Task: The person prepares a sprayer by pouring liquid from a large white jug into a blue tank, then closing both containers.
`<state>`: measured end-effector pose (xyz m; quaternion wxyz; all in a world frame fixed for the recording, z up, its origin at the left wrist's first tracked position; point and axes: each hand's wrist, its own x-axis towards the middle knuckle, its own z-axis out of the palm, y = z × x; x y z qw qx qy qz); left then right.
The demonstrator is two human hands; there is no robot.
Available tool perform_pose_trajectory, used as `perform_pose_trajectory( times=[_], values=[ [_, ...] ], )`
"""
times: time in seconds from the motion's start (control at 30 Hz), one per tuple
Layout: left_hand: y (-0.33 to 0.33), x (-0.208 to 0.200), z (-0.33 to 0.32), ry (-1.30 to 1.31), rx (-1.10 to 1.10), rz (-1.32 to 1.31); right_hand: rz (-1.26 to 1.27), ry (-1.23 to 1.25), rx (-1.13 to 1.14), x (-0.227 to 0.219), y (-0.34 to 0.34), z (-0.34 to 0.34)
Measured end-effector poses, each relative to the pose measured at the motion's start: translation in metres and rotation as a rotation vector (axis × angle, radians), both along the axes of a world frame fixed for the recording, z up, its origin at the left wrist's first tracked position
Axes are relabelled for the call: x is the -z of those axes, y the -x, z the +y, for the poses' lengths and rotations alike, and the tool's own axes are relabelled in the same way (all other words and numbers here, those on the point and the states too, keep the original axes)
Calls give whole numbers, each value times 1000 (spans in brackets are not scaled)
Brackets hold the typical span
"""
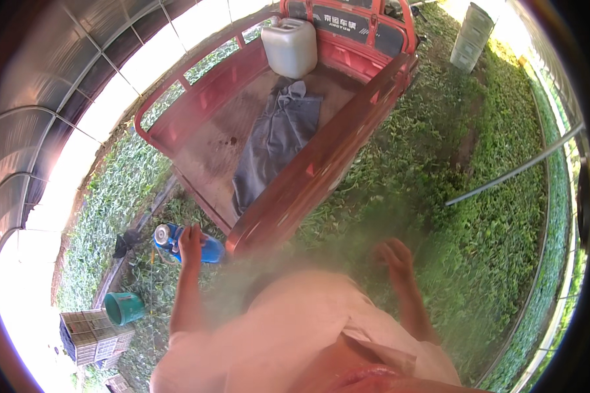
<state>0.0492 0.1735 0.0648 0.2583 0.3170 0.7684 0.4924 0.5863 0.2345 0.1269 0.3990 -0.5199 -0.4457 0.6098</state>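
Note:
My left hand (190,245) is closed around the upper part of a blue jug (211,251) with a pale round cap. The jug tilts sideways beside the rear corner of a red three-wheeled cart (269,208). My right hand (393,254) hangs free on the right above the greenery, its fingers loosely bent and apart, with nothing visible in them. In the cart's bed lie a dark grey cloth (275,141) and, at the far end, a whitish plastic jerrycan (290,51).
Green plants cover the ground (452,262). A teal bucket (124,308) and stacked crates (98,335) stand at lower left. A slanting metal pole (514,171) juts in from the right. Pale stacked containers (472,38) stand at far right. Greenhouse framing arches overhead.

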Motion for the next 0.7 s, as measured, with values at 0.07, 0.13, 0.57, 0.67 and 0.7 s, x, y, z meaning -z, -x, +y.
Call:
perform_pose_trajectory(
  times=[0.07, 0.13, 0.57, 0.67, 0.7],
  values=[
    [-38, -54, 57, -52, 151, 87, 22, -19, -35, -17, 14, 36],
    [-71, -77, 102, -83, 301, 120, -7, -82, -101, -40, 31, 73],
    [-210, -48, 331, -11, 913, 196, -253, -107, -128, -117, 31, 367],
    [-219, -21, 365, -34, 951, 167, -343, -205, -272, -145, 70, 451],
    [-226, -23, 373, 49, 964, 185, -289, -165, -298, -145, 78, 485]
  ],
)
